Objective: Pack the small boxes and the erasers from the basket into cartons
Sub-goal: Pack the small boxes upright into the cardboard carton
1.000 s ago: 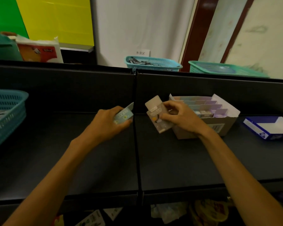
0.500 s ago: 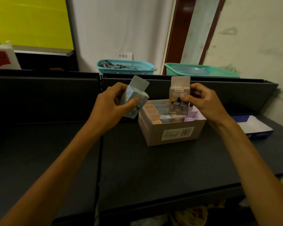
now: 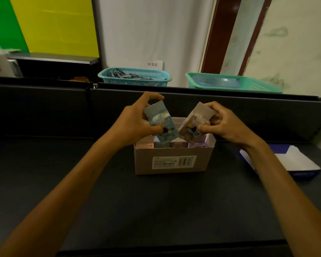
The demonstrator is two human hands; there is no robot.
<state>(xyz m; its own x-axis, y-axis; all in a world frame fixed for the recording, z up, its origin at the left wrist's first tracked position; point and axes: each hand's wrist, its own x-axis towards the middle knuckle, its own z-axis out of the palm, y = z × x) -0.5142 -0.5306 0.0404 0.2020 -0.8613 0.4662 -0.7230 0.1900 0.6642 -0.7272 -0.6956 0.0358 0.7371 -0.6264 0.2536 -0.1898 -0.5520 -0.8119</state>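
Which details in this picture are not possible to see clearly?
- Head view: the carton interior, screened by the blue box, the pink box and both hands, left and right.
- The carton's label print: too small.
- The blue basket contents: far, partly behind the black partition.

Your left hand [image 3: 137,125] grips a small blue box [image 3: 160,121] of printed card with a slight sheen; your right hand [image 3: 228,127] holds a pale grey-beige box [image 3: 195,121] of the same smooth printed card. Below them, the carton [image 3: 171,162] looks like plain matt cardboard, with a white paper label [image 3: 173,161] stuck on its front. You work on a dark, matt, even shelf surface [image 3: 156,210]. Beyond the back panel, the blue basket [image 3: 135,76] and the green basket [image 3: 235,83] are perforated plastic mesh. To your right, the blue-and-white tray [image 3: 289,162] looks like smooth card.
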